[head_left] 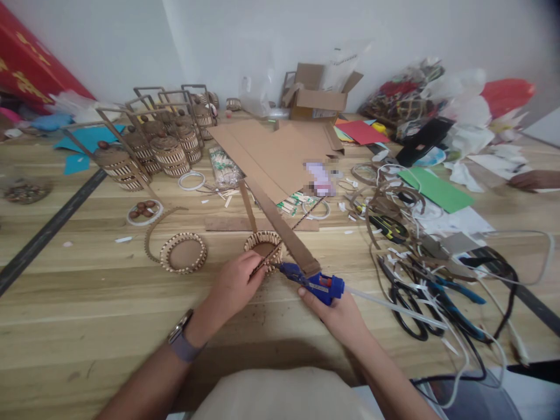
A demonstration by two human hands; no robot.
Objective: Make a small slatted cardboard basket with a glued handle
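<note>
At left, a round basket (pixel 184 269) is lying on the table (pixel 109 332); beside it, the left hand (pixel 233 281) is pinching a dark cord (pixel 272 251) across a second basket (pixel 261 235), while the right hand (pixel 339 315) is gripping a blue glue gun (pixel 315 282), its nozzle pointing toward that basket.

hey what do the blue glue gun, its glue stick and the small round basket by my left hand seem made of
Glue gun: likely hard plastic, from its even blue, moulded-looking shell. Glue stick: probably hot-melt plastic, whitish and translucent. Round basket: seemingly matte wood, judging by pale short sticks around its wall.
</note>
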